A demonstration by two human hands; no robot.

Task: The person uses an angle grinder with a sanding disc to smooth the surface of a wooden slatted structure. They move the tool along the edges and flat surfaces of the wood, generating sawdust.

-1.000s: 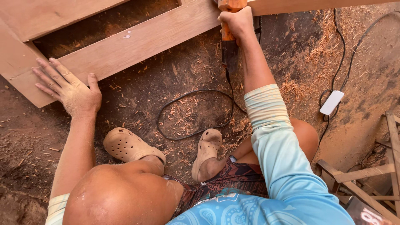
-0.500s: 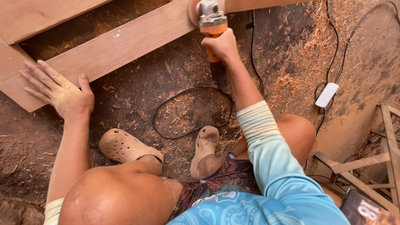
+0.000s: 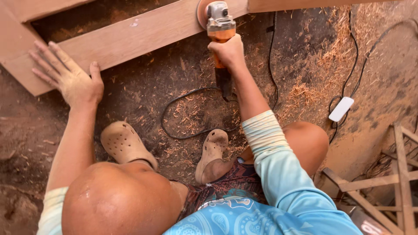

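Head cam, looking straight down: the right hand (image 3: 229, 51) is wrapped tight around the orange-bodied angle grinder with a grey head and sanding disc (image 3: 219, 24), disc sitting on the near edge of the long flat reddish-brown wooden frame (image 3: 143, 32) lying on the sawdust-covered dirt floor (image 3: 183, 87). Left of the grinder, the left hand (image 3: 74, 78) is spread flat with fingers apart, pressing the frame's end down and gripping nothing. The grinder's black power cord (image 3: 191, 113) loops just below it. Looks like mid-sanding to me; next pass needs steady pressure and that cord kept away.
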